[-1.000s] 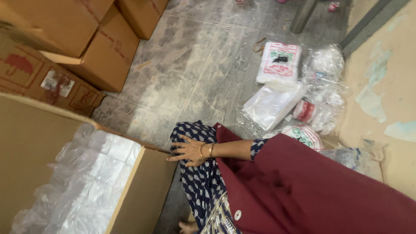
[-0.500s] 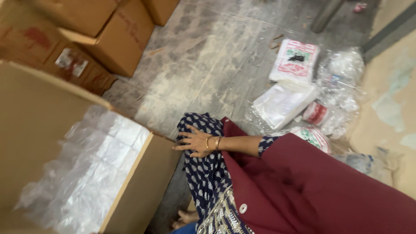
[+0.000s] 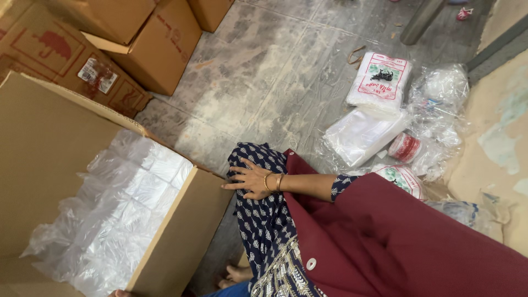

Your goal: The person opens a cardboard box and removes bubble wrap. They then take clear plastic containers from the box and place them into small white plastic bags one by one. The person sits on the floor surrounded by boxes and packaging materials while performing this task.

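Observation:
My right hand, with gold bangles at the wrist, rests flat on my knee, which is covered in navy patterned cloth. Its fingers are spread and it holds nothing. The arm comes out from under a maroon cloth. Just left of the hand stands an open cardboard box lined with clear plastic bags. Only a sliver of my left hand shows at the bottom edge, against the box's near wall; its fingers are hidden.
Closed cardboard boxes are stacked at the upper left. On the grey stone floor at the right lie packs of plastic bags, loose clear bags and a red-printed roll. A bare foot shows below my knee.
My right hand has stayed on my knee. The view has shifted slightly, bringing more of the open box and the floor into sight.

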The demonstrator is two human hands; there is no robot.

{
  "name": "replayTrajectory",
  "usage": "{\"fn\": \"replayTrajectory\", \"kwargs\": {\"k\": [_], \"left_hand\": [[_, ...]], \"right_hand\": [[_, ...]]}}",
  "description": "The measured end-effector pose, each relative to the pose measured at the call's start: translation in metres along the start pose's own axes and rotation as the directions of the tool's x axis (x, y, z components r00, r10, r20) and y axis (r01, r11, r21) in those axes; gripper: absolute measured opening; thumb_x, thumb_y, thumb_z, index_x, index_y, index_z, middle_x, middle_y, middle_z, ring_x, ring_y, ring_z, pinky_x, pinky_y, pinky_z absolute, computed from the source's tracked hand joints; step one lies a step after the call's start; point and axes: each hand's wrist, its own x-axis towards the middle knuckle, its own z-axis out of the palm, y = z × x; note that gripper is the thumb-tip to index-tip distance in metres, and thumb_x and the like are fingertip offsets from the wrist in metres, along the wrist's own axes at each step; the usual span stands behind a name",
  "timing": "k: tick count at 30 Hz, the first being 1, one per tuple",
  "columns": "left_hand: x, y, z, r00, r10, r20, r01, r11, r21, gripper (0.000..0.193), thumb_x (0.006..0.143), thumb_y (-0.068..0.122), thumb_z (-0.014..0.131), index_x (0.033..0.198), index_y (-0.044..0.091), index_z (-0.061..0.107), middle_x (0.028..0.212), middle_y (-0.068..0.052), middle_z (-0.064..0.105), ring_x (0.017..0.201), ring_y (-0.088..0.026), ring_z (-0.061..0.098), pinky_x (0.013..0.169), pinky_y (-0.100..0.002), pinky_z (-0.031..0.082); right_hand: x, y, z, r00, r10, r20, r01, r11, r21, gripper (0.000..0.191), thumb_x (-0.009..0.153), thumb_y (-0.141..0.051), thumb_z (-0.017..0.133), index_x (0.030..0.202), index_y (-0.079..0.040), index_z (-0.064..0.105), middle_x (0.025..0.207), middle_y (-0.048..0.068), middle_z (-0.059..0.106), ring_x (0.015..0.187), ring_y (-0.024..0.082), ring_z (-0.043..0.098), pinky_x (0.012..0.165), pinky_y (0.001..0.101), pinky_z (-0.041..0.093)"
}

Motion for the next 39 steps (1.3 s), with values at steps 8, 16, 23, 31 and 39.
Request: {"fn": "replayTrajectory", "kwargs": {"k": [8,16,23,31,39], "left_hand": [[0.008,0.006,-0.027,1.000,0.012,-0.002,-0.012,0.997,0.078,0.024,0.095,0.029,0.066,0.077,0.016,0.059,0.075,-0.003,0.058,0.070,-0.021,0.059,0.066,-0.039,0.043],[0.018,0.031,-0.050,0.999,-0.016,0.046,0.007,0.978,0.208,0.023,0.095,0.029,0.068,0.077,0.017,0.059,0.075,-0.002,0.058,0.071,-0.020,0.060,0.066,-0.039,0.043],[0.030,0.044,-0.053,0.994,-0.092,0.063,0.084,0.990,0.115,0.020,0.092,0.028,0.068,0.077,0.017,0.059,0.076,-0.003,0.059,0.074,-0.022,0.061,0.070,-0.041,0.042],[0.029,0.047,-0.043,0.991,-0.132,0.009,0.131,0.991,0.035,0.020,0.093,0.028,0.068,0.081,0.013,0.063,0.078,-0.005,0.059,0.076,-0.025,0.059,0.074,-0.042,0.042],[0.037,0.054,-0.057,0.990,-0.137,0.041,0.137,0.991,0.009,0.022,0.093,0.029,0.069,0.081,0.011,0.065,0.079,-0.006,0.061,0.076,-0.025,0.059,0.074,-0.042,0.041]], "right_hand": [[0.000,0.007,-0.010,0.997,-0.049,-0.064,0.051,0.998,0.022,0.079,0.092,-0.049,0.058,0.161,-0.028,0.025,0.152,0.012,0.045,0.152,0.037,0.023,0.122,0.0662,0.005],[-0.013,0.033,-0.002,0.754,0.515,-0.408,-0.277,0.812,0.514,0.067,0.083,-0.034,0.071,0.137,0.001,0.051,0.126,0.023,0.060,0.120,0.044,0.053,0.103,0.0501,0.041],[-0.052,0.060,0.017,0.595,0.780,0.191,-0.630,0.306,0.714,0.084,0.099,-0.057,0.054,0.145,0.010,0.037,0.142,0.035,0.047,0.132,0.046,0.046,0.112,0.0498,0.035],[-0.090,0.074,0.018,0.584,0.759,0.290,-0.763,0.390,0.516,0.077,0.102,-0.061,0.042,0.149,0.000,0.040,0.138,0.035,0.054,0.130,0.048,0.052,0.111,0.0511,0.038],[-0.088,0.077,0.034,0.642,0.733,0.225,-0.683,0.413,0.602,0.085,0.095,-0.069,0.048,0.151,-0.005,0.039,0.133,0.032,0.060,0.123,0.047,0.059,0.106,0.0506,0.042]]}}
